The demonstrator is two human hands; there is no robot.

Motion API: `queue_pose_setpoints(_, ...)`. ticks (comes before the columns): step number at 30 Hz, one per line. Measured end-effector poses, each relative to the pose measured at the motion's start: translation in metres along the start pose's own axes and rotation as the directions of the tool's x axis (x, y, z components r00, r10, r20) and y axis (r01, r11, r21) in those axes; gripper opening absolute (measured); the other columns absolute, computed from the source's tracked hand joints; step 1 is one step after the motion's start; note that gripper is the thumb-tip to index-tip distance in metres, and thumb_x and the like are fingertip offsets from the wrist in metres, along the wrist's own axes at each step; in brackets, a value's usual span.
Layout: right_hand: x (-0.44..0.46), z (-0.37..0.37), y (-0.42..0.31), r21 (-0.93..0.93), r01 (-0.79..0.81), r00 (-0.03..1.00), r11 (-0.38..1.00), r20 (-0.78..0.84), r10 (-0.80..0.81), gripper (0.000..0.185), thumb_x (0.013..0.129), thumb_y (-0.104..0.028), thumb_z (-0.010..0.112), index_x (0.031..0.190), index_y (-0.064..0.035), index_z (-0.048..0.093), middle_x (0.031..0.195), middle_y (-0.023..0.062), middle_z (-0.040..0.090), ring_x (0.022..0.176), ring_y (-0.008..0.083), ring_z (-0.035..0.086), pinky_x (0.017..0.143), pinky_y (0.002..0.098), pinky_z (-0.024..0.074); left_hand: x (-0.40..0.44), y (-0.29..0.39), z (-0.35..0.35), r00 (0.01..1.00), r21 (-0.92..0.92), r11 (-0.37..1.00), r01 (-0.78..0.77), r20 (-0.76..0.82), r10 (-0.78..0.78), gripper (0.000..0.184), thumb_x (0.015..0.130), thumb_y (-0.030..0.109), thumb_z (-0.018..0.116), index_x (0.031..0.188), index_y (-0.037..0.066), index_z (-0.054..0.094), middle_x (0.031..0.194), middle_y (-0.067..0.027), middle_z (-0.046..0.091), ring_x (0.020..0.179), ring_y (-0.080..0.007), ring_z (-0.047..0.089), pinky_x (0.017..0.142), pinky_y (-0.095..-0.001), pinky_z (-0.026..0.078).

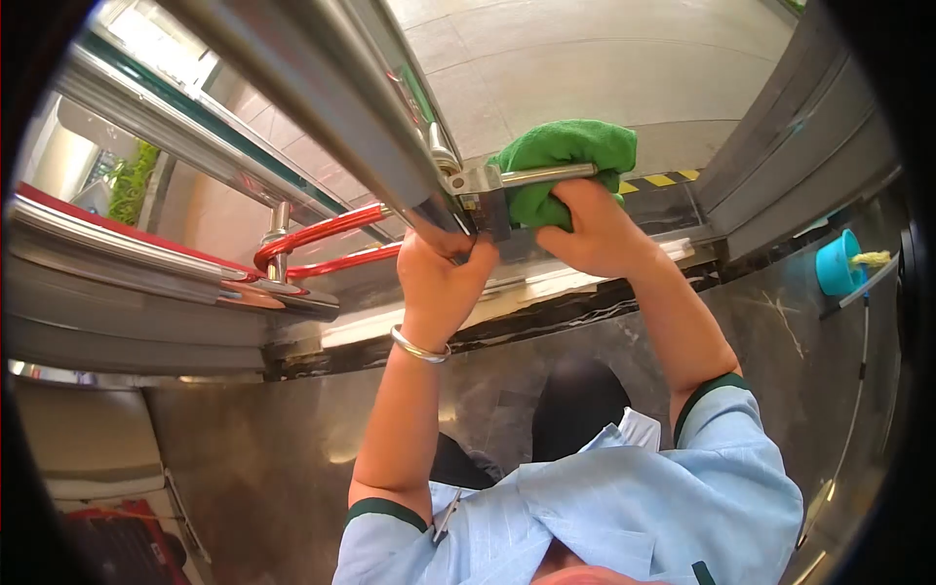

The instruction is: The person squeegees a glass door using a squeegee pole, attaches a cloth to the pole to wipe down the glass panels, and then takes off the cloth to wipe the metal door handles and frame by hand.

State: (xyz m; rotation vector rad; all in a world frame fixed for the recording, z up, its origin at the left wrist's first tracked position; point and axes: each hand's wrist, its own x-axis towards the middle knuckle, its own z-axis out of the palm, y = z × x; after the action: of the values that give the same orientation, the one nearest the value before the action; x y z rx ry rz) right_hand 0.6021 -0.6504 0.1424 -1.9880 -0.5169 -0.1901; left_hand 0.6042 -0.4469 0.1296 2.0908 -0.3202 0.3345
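My left hand [444, 283], wearing a silver bangle [420, 346], is closed at the lower end of a thick metal door handle [331, 107]. Its fingers curl around a U-lock there, and the thumb lies under the dark metal lock body [487, 210]. The lock's red-coated shackle [327, 232] reaches left to another handle's bracket. In my right hand [600, 229] is a bunched green cloth [570, 141], held around a short metal rod [548, 175] that sticks out from the lock body. Part of the cloth is hidden behind my fingers.
A glass door with metal rails [175, 127] stands at left. Below my hands runs a door sill [370, 327]; yellow-black striped tape [658, 181] lies beyond. At right are a blue cup-shaped container [837, 263] and a thin cable [858, 400]. A red-and-black object [122, 541] sits lower left.
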Motion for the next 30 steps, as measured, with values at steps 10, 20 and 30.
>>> queue_pose_setpoints(10,-0.007,0.013,0.02,0.433,-0.057,0.971,0.9,-0.184,0.151,0.035,0.073,-0.002,0.057,0.107,0.0023,0.06,0.097,0.0106,0.065,0.087,0.02,0.06,0.08,0.0317,0.0477,-0.001,0.009,-0.004,0.994,-0.08,0.993,0.088,0.067,-0.083,0.02,0.069,0.01,0.068,0.056,-0.002,0.06,0.049,-0.0066,0.054,0.053,-0.0145,0.05,0.053,-0.03,0.04)
queue_pose_setpoints(20,-0.055,-0.009,0.002,0.705,0.258,0.484,0.661,-0.686,0.543,0.044,0.075,-0.002,0.051,0.119,0.0014,0.054,0.112,0.0118,0.059,0.103,0.0244,0.058,0.089,0.0373,0.0482,0.004,-0.006,-0.014,0.976,-0.11,0.978,-0.177,0.104,0.189,0.018,0.071,0.016,0.07,0.071,0.007,0.055,0.071,-0.0064,0.054,0.075,-0.0277,0.052,0.068,-0.0388,0.043)
queue_pose_setpoints(30,0.028,0.019,-0.101,-0.231,-0.152,0.977,0.961,-0.184,0.11,0.041,0.074,-0.009,0.05,0.111,0.0061,0.058,0.09,0.0076,0.064,0.078,0.0164,0.06,0.068,0.0305,0.0483,0.004,-0.017,-0.027,0.944,-0.152,0.957,-0.248,0.183,0.274,0.03,0.073,0.017,0.073,0.094,0.002,0.059,0.085,-0.0113,0.06,0.082,-0.0277,0.056,0.075,-0.0378,0.045)
